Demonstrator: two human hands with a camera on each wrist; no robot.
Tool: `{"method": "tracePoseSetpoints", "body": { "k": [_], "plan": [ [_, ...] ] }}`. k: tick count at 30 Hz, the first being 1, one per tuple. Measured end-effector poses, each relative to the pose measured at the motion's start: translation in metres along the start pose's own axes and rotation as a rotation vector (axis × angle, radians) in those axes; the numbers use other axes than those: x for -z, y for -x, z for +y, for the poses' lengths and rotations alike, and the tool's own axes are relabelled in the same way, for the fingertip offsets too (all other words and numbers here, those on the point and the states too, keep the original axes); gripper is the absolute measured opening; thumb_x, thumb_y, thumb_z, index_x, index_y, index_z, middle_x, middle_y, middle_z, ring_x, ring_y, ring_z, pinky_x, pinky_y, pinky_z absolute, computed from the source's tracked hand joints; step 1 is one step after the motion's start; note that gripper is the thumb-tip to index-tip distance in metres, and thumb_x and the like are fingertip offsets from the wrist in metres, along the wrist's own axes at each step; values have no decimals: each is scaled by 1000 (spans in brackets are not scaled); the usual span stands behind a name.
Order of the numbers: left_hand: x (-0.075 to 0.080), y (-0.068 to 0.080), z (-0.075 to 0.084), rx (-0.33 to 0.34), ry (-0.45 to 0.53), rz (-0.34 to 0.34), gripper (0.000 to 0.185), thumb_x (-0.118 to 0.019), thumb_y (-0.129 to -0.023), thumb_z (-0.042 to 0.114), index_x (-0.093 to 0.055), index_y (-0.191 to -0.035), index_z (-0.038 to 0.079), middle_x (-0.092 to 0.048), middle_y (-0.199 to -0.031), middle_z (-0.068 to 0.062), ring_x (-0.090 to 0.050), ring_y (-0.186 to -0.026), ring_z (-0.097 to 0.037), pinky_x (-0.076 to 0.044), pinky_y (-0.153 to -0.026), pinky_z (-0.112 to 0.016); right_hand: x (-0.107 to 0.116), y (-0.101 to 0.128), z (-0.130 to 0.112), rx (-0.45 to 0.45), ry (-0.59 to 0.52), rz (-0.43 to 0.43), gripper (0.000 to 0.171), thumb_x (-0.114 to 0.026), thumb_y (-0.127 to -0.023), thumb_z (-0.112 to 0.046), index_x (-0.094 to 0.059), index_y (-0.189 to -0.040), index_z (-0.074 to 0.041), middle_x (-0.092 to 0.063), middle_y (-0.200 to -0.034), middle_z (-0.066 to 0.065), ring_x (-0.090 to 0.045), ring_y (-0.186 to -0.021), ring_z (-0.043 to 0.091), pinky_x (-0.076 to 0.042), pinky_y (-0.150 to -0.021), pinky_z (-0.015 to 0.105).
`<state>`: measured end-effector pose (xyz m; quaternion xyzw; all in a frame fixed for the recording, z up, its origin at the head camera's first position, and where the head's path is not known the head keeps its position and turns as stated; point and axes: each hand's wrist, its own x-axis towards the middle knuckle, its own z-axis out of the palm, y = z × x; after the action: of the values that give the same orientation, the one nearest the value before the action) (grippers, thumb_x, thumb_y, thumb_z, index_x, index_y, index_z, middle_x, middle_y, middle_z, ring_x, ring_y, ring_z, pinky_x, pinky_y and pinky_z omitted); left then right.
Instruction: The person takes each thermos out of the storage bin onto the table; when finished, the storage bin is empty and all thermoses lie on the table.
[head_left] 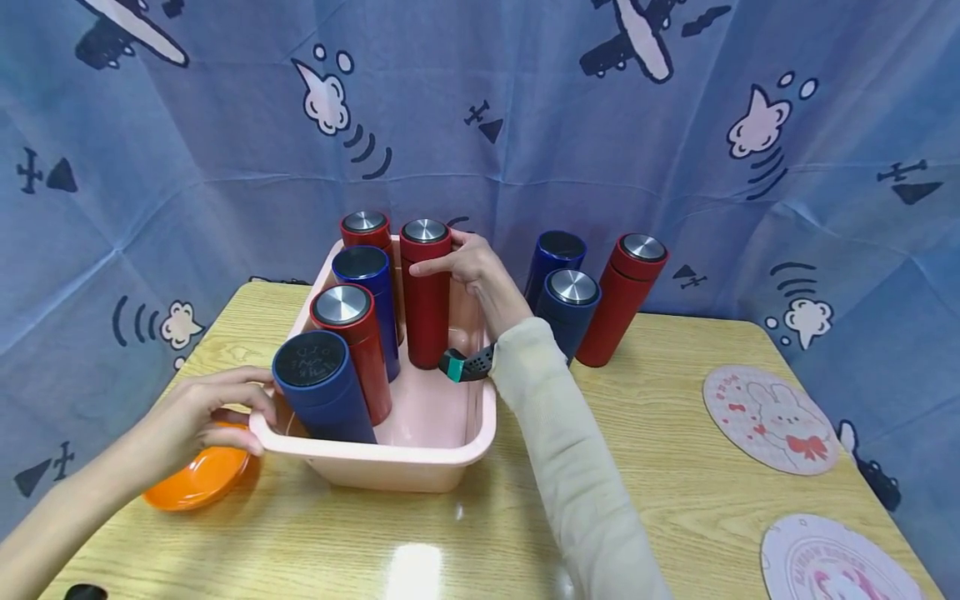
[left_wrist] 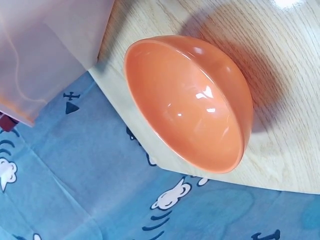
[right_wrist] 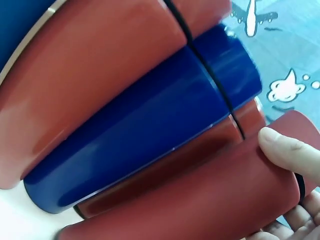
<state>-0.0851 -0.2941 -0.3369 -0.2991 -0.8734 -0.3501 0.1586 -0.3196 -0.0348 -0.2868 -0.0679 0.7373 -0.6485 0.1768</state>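
My right hand (head_left: pixel 474 265) grips a tall red thermos (head_left: pixel 426 312) with a silver-topped lid near its upper end, thumb on the near side. The thermos stands inside a pink plastic bin (head_left: pixel 390 452), at its right back part. Left of it, along the bin's left side, are a dark blue thermos (head_left: pixel 322 404) in front, a red thermos (head_left: pixel 365 358), a glossy blue thermos (head_left: pixel 384 300) and another red thermos (head_left: pixel 365 223) at the back. At the bin's front left corner, my left hand (head_left: pixel 213 404) holds the rim. The right wrist view shows the gripped thermos (right_wrist: pixel 200 195) close beside the others.
Right of the bin stand a glossy blue thermos (head_left: pixel 551 254), a dark blue thermos (head_left: pixel 567 312) and a red thermos (head_left: pixel 622 304). An orange bowl (left_wrist: pixel 185 110) sits below my left hand. Two round mats (head_left: pixel 772 419) lie at the table's right. A patterned curtain (head_left: pixel 480 100) hangs behind.
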Motion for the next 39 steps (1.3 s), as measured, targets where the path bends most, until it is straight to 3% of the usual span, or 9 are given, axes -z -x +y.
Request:
{"method": "tracePoseSetpoints", "body": {
  "k": [12, 28, 39],
  "plan": [
    [-1, 0, 0, 9, 38, 7, 42, -84, -52, -1, -66, -84, 19, -59, -112, 18, -53, -105, 7, -54, -68, -10, 4, 27, -25, 46, 36, -49, 74, -85, -70, -3, -54, -136, -13, -64, -121, 7, -56, -113, 22, -47, -97, 41],
    [-2, 1, -1, -36, 59, 11, 37, -84, -55, 5, -66, -85, 18, -64, -102, 7, -52, -107, 5, -54, -68, -10, 21, 58, -41, 193, 56, -166, 56, -81, -74, 0, -60, -125, -6, -67, -113, 12, -62, -101, 24, -51, -94, 38],
    [-2, 1, -2, -45, 60, 24, 36, -84, -55, 6, -67, -85, 17, -63, -106, 11, -53, -107, 5, -54, -68, -10, 36, 78, -64, 252, 154, -159, 50, -82, -74, -6, -63, -120, -7, -69, -105, 10, -62, -98, 21, -49, -90, 37]
  ]
}}
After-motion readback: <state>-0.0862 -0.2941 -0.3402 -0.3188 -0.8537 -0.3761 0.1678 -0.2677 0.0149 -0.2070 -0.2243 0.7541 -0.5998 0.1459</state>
